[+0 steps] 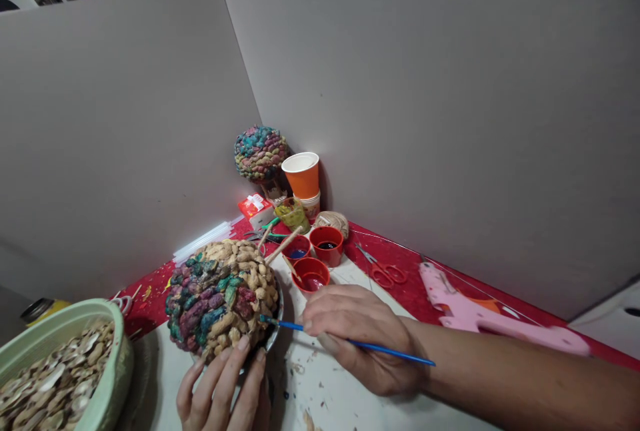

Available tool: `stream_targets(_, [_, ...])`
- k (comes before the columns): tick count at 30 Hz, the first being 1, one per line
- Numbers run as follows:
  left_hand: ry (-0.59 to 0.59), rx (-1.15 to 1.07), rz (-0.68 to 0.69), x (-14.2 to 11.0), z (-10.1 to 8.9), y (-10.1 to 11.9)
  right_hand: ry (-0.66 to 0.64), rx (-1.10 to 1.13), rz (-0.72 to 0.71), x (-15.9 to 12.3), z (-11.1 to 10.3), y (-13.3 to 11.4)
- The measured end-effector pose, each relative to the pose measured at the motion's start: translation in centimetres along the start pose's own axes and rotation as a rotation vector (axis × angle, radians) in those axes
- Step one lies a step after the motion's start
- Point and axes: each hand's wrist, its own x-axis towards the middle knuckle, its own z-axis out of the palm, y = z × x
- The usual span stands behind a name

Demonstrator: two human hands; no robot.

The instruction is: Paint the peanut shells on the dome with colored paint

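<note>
A ball covered in peanut shells [220, 301] rests in a bowl [275, 336] whose rim shows at its right. Purple, teal and red paint colours the ball's left and middle; its top and right are bare tan shell. My left hand [225, 388] grips the ball's near side with its fingers; the thumb is hidden. In my right hand [363, 338] is a slim blue paintbrush [385, 351], pinched between thumb and fingers. The brush's teal-wet tip meets the shells on the ball's right side. Just beyond my right hand stand red paint cups [327, 246], one with a brush leaning in it.
A green basin [117, 351] of peanut shells is at the left. Behind stand a finished-looking painted shell ball [260, 154], an orange paper cup [303, 176] and a twine roll [333, 223]. Red scissors [383, 271] and a pink glue gun [480, 314] lie right. Grey panels rise behind.
</note>
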Motion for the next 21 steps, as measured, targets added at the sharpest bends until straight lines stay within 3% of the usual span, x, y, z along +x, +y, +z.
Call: stream_targets(21, [-0.011, -0.008, -0.004, 0.16, 0.07, 0.22, -0.08, -0.025, -0.077, 0.13, -0.55, -0.29])
